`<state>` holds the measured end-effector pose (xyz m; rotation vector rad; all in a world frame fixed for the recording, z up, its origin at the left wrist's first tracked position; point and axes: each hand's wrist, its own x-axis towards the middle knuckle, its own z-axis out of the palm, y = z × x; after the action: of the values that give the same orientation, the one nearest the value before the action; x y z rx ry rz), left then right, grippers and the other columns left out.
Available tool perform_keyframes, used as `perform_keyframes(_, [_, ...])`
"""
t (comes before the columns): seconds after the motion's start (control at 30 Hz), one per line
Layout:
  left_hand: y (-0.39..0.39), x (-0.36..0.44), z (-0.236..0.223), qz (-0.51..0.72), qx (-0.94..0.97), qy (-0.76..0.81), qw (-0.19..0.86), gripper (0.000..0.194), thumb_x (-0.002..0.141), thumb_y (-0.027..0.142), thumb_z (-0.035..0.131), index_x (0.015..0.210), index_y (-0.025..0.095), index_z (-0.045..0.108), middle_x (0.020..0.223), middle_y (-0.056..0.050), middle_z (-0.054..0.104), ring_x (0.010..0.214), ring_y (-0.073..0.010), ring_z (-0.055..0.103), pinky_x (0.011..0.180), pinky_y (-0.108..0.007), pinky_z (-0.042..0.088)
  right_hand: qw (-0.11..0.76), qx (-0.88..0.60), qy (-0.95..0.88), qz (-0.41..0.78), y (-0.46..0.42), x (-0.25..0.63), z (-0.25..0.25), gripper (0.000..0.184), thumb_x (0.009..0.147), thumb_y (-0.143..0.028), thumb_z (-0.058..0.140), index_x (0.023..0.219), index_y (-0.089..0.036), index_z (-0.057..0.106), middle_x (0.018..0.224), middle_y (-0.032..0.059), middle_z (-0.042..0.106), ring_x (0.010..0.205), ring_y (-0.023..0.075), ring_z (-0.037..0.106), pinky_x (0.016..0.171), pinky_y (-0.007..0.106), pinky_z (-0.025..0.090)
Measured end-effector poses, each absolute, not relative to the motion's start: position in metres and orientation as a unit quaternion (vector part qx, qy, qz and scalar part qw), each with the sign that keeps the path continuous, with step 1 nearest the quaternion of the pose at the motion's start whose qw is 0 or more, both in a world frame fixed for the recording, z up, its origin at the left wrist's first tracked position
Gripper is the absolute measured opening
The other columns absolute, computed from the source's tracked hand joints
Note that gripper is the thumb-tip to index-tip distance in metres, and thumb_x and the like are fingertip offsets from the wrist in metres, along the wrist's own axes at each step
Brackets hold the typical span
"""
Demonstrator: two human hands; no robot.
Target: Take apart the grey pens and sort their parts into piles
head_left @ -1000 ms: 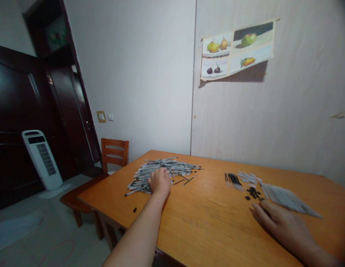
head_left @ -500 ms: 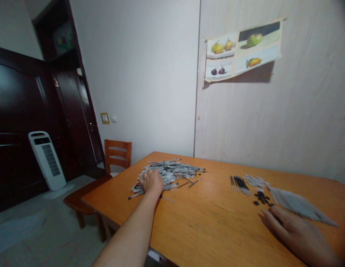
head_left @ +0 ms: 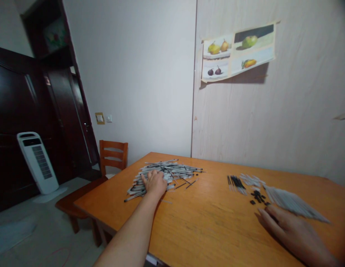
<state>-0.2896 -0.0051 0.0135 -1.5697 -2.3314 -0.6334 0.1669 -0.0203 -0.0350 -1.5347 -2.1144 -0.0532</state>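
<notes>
On the far left of the wooden table (head_left: 200, 222) lies a loose pile of pens (head_left: 172, 170) with clear barrels and black ends. My left hand (head_left: 155, 183) rests on the near side of that pile, palm down, its fingers apart over the pens. At the lower right, my right hand (head_left: 289, 228) lies by the table top with thumb and fingers apart and nothing seen in it. Just beyond its fingertips are small black pieces (head_left: 258, 196). Clear tubes (head_left: 296, 204) lie side by side in a row behind the hand.
Black-ended sticks (head_left: 237, 182) and short translucent pieces (head_left: 251, 180) lie beyond the black pieces. A few loose thin rods (head_left: 189, 183) stick out right of the pile. A wooden chair (head_left: 113, 155) stands past the table's left edge, with a white tower fan (head_left: 40, 163) by the door.
My left hand has shifted slightly on the pile, its fingers now more spread. The view has turned a little to the right. My right hand stays about where it was.
</notes>
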Motion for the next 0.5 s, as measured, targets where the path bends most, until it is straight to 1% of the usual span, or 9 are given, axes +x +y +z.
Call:
perform_keyframes(0.33, [-0.0058, -0.2870, 0.0121, -0.191, -0.557, -0.796, 0.137, 0.025, 0.082, 0.021, 0.053, 0.099, 0.026, 0.070, 0.122, -0.010, 0.066, 0.126, -0.0321, 0.048, 0.114, -0.069, 0.007, 0.253, -0.571, -0.781, -0.016, -0.0210, 0.1679, -0.0349, 0.048, 0.092, -0.064, 0.040, 0.068, -0.025, 0.053, 0.063, 0.0038, 0.063, 0.060, 0.0208, 0.061, 0.056, 0.030, 0.040])
perform_keyframes(0.5, [-0.0045, -0.2887, 0.0098, -0.184, -0.564, -0.792, 0.144, 0.026, 0.083, 0.020, 0.052, 0.101, 0.025, 0.070, 0.122, -0.011, 0.066, 0.125, -0.0321, 0.049, 0.114, -0.070, 0.004, 0.268, -0.571, -0.775, -0.030, -0.0230, 0.1653, -0.0319, 0.050, 0.090, -0.067, 0.039, 0.066, -0.024, 0.051, 0.061, 0.0038, 0.062, 0.057, 0.0203, 0.060, 0.055, 0.029, 0.039])
